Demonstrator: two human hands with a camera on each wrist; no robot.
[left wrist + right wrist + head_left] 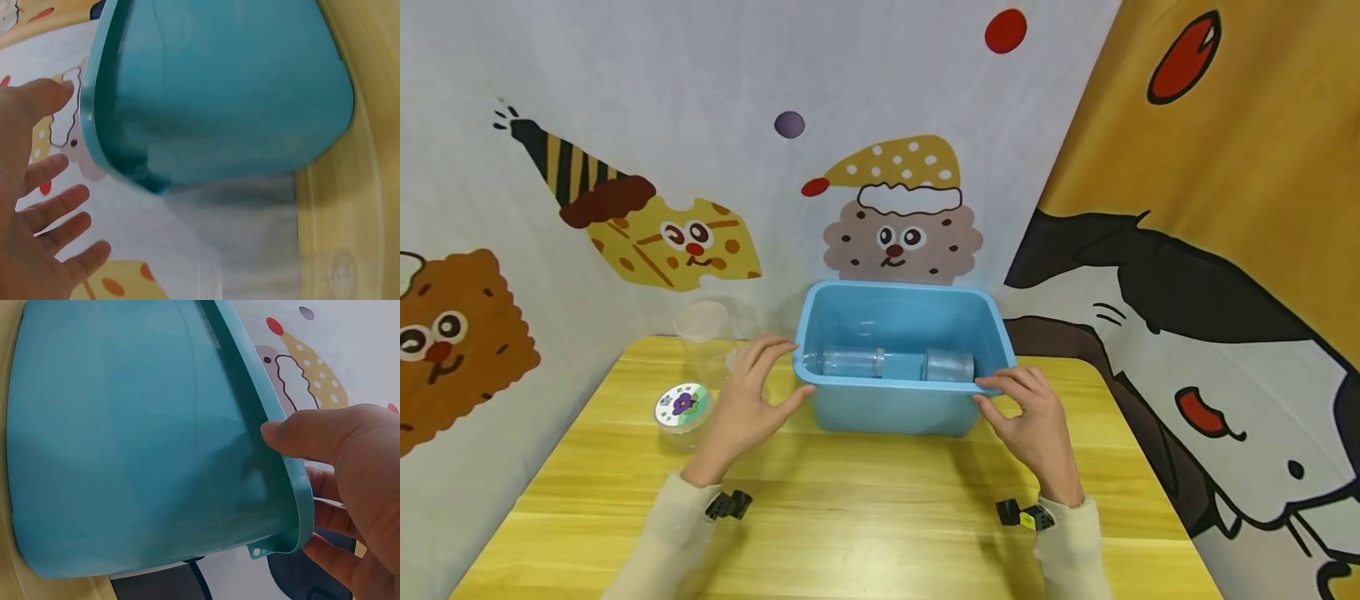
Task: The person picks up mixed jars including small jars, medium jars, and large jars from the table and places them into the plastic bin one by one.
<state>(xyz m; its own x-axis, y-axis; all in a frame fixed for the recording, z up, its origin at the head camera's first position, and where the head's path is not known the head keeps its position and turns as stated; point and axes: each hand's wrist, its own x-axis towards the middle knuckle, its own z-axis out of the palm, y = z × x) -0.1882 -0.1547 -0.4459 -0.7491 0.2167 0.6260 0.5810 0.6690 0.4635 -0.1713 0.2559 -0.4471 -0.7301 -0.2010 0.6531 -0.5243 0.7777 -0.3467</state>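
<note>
A blue plastic bin [895, 411] stands on the wooden table, two clear plastic jars lying inside it, one at left [852, 362] and one at right [948, 367]. At the bin's front right corner my right hand [1036, 425] pinches the rim, thumb [294, 432] outside and fingers over the edge. My left hand [747, 410] is by the front left corner with fingers spread; in the left wrist view its thumb [47, 98] is just off the rim.
Left of the bin, a clear jar [681, 437] with a purple-flower lid [683, 405] stands near the left hand. Behind it is a taller clear container [703, 329], partly hidden by the hand. A cartoon-printed cloth [700, 100] hangs behind the table [865, 517].
</note>
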